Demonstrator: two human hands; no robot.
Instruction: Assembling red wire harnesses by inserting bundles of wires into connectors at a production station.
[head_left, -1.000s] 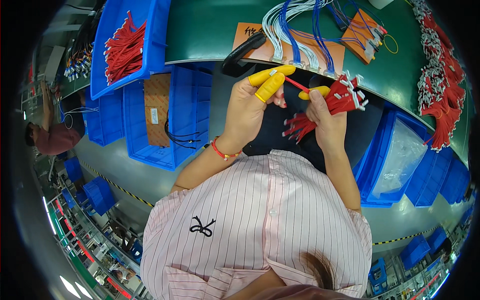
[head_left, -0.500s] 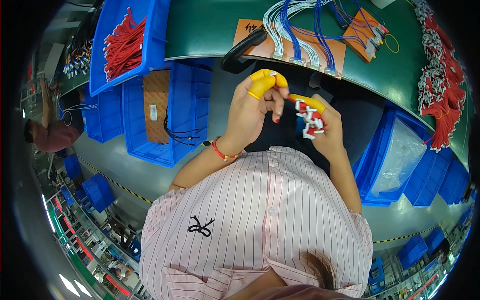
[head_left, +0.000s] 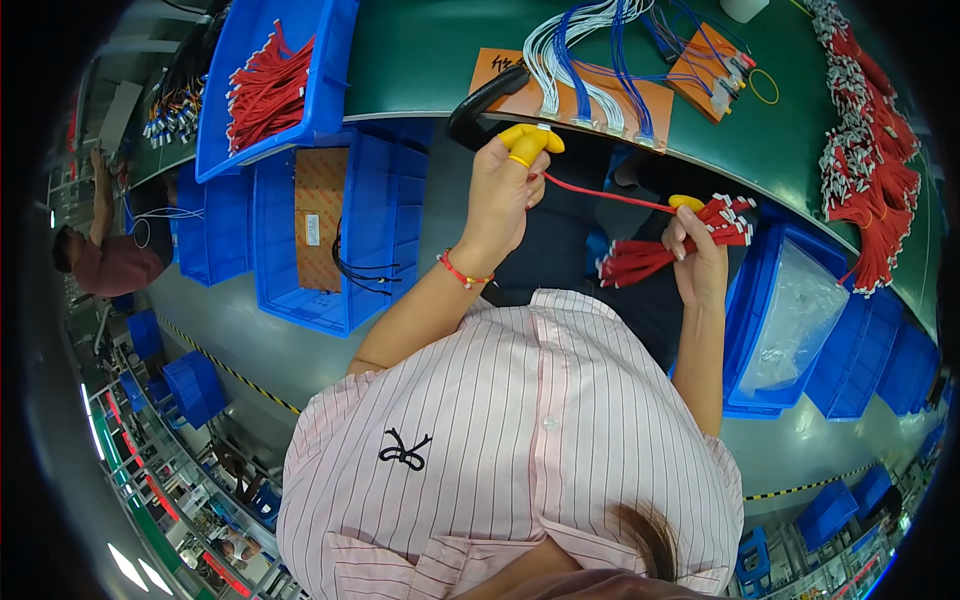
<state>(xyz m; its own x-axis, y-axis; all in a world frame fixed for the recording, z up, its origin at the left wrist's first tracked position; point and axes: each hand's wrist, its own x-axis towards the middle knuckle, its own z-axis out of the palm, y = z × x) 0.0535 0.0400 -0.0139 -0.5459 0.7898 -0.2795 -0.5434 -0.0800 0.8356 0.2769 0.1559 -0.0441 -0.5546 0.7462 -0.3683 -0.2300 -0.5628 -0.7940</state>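
Observation:
My left hand (head_left: 505, 190), with yellow finger covers, pinches the white connector end of one red cable (head_left: 610, 197). That cable stretches across to my right hand (head_left: 698, 250), which is closed around a bundle of short red cables (head_left: 638, 262) with white connectors at both ends. A yellow cover sits on a finger of my right hand too. Both hands are raised in front of the table's near edge, apart from each other. Just beyond my left hand lies a black curved handle-like object (head_left: 487, 105) at the edge of an orange board (head_left: 497, 62).
White and blue wires (head_left: 580, 60) run over the green table (head_left: 415, 60). A blue bin (head_left: 335, 70) of red cables stands at the left, and a large pile of red cables (head_left: 875, 200) lies at the right. Blue crates (head_left: 345, 310) flank my legs. Another person (head_left: 118, 262) works far left.
My hands have moved apart, drawing one red cable out between them. The bundle in my right hand has shifted right and now shows sideways.

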